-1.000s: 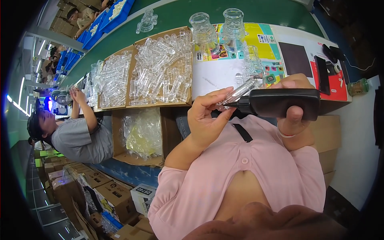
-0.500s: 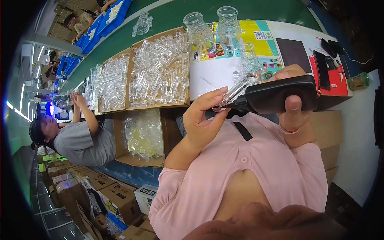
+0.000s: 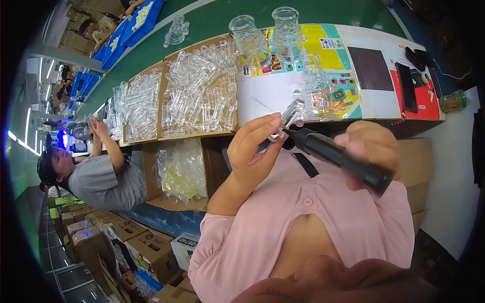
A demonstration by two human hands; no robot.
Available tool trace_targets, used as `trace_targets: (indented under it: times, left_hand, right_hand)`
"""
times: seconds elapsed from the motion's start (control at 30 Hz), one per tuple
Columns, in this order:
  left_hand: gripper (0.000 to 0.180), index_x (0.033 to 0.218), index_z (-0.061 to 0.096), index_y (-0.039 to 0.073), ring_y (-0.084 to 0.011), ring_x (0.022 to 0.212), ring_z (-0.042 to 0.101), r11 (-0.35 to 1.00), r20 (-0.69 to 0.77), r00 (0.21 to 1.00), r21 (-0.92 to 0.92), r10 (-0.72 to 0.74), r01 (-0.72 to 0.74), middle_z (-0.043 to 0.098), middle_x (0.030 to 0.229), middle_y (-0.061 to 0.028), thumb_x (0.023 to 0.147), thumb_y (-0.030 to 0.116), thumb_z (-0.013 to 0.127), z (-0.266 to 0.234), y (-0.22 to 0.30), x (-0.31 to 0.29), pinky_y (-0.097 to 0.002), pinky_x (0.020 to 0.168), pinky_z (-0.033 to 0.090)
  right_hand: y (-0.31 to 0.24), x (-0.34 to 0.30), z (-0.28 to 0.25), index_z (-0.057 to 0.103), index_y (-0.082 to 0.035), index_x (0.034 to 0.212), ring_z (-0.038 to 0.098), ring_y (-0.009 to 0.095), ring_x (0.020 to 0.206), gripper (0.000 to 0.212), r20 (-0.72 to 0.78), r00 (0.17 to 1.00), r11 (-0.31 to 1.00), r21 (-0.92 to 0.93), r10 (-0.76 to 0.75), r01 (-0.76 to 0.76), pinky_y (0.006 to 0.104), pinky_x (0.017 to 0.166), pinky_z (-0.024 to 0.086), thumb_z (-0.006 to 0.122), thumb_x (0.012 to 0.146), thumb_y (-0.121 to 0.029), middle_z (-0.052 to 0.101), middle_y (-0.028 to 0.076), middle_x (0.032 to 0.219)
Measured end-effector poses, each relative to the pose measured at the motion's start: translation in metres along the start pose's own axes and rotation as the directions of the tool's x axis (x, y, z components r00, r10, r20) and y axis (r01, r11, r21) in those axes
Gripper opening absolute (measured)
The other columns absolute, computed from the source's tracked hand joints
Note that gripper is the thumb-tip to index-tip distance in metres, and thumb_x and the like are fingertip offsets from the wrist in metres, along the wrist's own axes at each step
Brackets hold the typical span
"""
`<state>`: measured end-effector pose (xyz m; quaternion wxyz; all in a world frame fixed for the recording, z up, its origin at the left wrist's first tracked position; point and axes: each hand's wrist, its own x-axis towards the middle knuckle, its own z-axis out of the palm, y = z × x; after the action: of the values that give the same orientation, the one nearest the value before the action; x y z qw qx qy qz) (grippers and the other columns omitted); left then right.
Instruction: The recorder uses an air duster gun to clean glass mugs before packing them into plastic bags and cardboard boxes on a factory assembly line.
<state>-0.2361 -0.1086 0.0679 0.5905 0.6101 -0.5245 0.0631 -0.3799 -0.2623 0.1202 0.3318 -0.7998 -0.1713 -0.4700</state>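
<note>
My left hand (image 3: 254, 146) pinches a small clear tube-shaped part (image 3: 291, 114) between thumb and fingertips in front of my chest. My right hand (image 3: 373, 144) wraps round a black flat-sided squeeze bottle (image 3: 322, 148), slightly blurred by motion. Its thin pointed tip touches or nearly touches the near end of the clear part; I cannot tell which. Just beyond lies a cluster of similar clear parts (image 3: 318, 103) on the printed sheet. Two clear waisted vessels (image 3: 287, 33) stand farther back on the table.
To the left, a cardboard tray (image 3: 199, 91) is heaped with clear tube parts, with another beside it. Below stands an open carton (image 3: 177, 171) holding plastic film. A phone (image 3: 405, 88) lies at the right. A co-worker in grey (image 3: 108, 171) sits to the left.
The black bottle has turned from its broad side to its narrow side, its rear end dropping lower. My right hand has moved down with it; the left has shifted slightly left.
</note>
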Motion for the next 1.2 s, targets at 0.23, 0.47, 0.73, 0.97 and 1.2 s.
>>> trace_targets:
  times: [0.23, 0.47, 0.73, 0.97, 1.2]
  left_hand:
    - [0.039, 0.103, 0.056, -0.002, -0.0225, 0.092, 0.059, 0.963, 0.028, 0.984, -0.205, -0.175, 0.177, 0.060, 0.102, -0.0171, 0.066, -0.010, 0.066, -0.002, 0.002, -0.006, -0.0278, 0.080, 0.047]
    - [0.041, 0.110, 0.042, 0.000, -0.0253, 0.100, 0.057, 0.460, 0.321, 0.841, -0.723, -0.436, 0.515, 0.054, 0.110, -0.0214, 0.075, -0.006, 0.061, -0.006, 0.007, -0.005, -0.0326, 0.086, 0.046]
    - [0.039, 0.108, 0.042, 0.000, -0.0265, 0.099, 0.057, 0.358, 0.378, 0.832, -0.772, -0.407, 0.526, 0.054, 0.109, -0.0223, 0.075, -0.006, 0.062, -0.006, 0.002, -0.006, -0.0349, 0.087, 0.046]
    - [0.038, 0.107, 0.042, -0.001, -0.0262, 0.100, 0.057, 0.564, 0.243, 0.878, -0.689, -0.412, 0.455, 0.054, 0.108, -0.0225, 0.074, -0.009, 0.061, -0.002, 0.003, -0.007, -0.0340, 0.086, 0.046]
    - [0.040, 0.104, 0.044, -0.001, -0.0257, 0.101, 0.056, 0.796, 0.063, 0.955, -0.538, -0.291, 0.278, 0.054, 0.108, -0.0221, 0.071, -0.012, 0.062, 0.002, -0.004, -0.013, -0.0321, 0.086, 0.046]
  right_hand:
    - [0.007, -0.002, 0.001, 0.046, 0.003, 0.102, 0.053, 0.020, 0.066, 0.050, 0.014, 0.994, 0.991, 0.076, -0.110, 0.108, 0.0281, 0.049, 0.043, 0.059, 0.080, -0.040, 0.054, 0.018, 0.090]
    - [0.019, -0.008, 0.008, 0.045, 0.002, 0.099, 0.052, 0.019, 0.064, 0.048, -0.139, 0.979, 0.968, 0.178, -0.152, 0.176, 0.0261, 0.047, 0.041, 0.057, 0.081, -0.041, 0.054, 0.016, 0.087]
    - [0.022, -0.009, 0.010, 0.046, 0.004, 0.101, 0.054, 0.022, 0.060, 0.048, -0.102, 0.945, 0.925, 0.196, -0.310, 0.324, 0.0270, 0.042, 0.039, 0.061, 0.080, -0.037, 0.053, 0.021, 0.088]
    - [0.017, -0.010, 0.016, 0.053, 0.004, 0.094, 0.050, 0.017, 0.054, 0.027, -0.092, 0.917, 0.912, 0.107, -0.388, 0.397, 0.0272, 0.044, 0.037, 0.065, 0.072, -0.009, 0.056, 0.019, 0.092]
    - [0.012, -0.012, 0.019, 0.053, 0.003, 0.094, 0.048, 0.017, 0.053, 0.028, -0.079, 0.923, 0.922, 0.066, -0.376, 0.382, 0.0266, 0.043, 0.035, 0.062, 0.068, -0.004, 0.056, 0.016, 0.090]
